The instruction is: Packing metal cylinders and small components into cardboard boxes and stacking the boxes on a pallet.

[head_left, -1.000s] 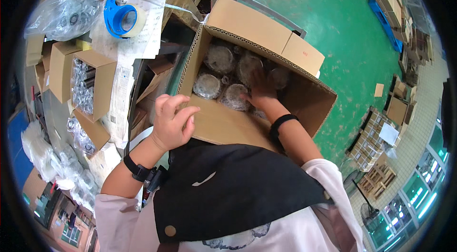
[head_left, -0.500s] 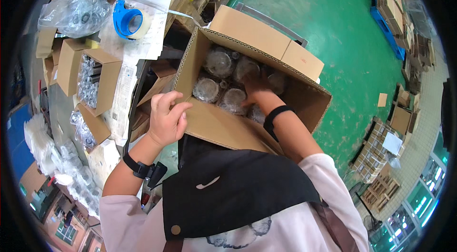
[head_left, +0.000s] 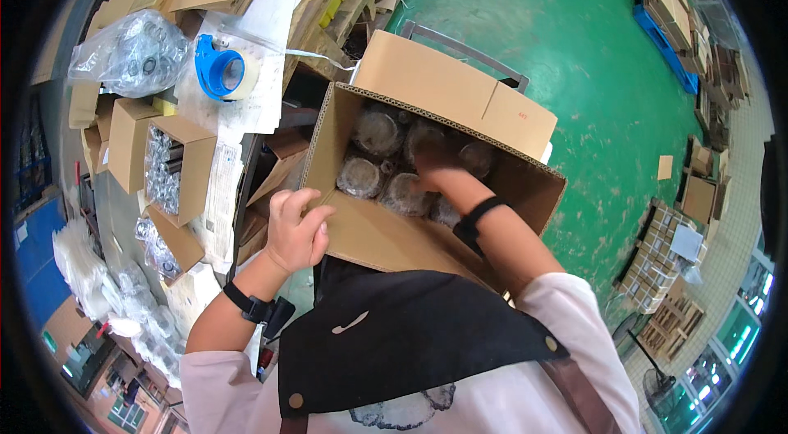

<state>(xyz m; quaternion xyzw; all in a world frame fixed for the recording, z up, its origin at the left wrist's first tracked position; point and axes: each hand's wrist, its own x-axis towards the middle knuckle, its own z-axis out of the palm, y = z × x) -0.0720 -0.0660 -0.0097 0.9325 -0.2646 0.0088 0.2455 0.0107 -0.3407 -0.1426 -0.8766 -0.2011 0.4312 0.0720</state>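
Observation:
An open cardboard box (head_left: 394,242) stands in front of me, its flaps spread. Inside lie several round, plastic-wrapped items (head_left: 379,132) in rows, dull and greyish at their ends. My right hand (head_left: 443,175) reaches down among them, over the middle of the rows. Shadow and the back of the hand hide its fingertips, so whether it grips one cannot be made out. My left hand (head_left: 297,229) is by the box's near left corner, fingers loosely bent and apart from the thumb, holding nothing.
To the left, a table carries a blue tape dispenser (head_left: 218,71) on papers, a clear bag of ring-shaped parts (head_left: 135,52) and a small carton of wrapped pieces (head_left: 197,167). A metal frame bar (head_left: 468,48) runs behind the box. Stacked cardboard on a blue pallet (head_left: 666,40) stands far right.
The whole view has shifted slightly, so the box and table appear a little lower. My right hand stays inside the box and my left hand stays by its corner.

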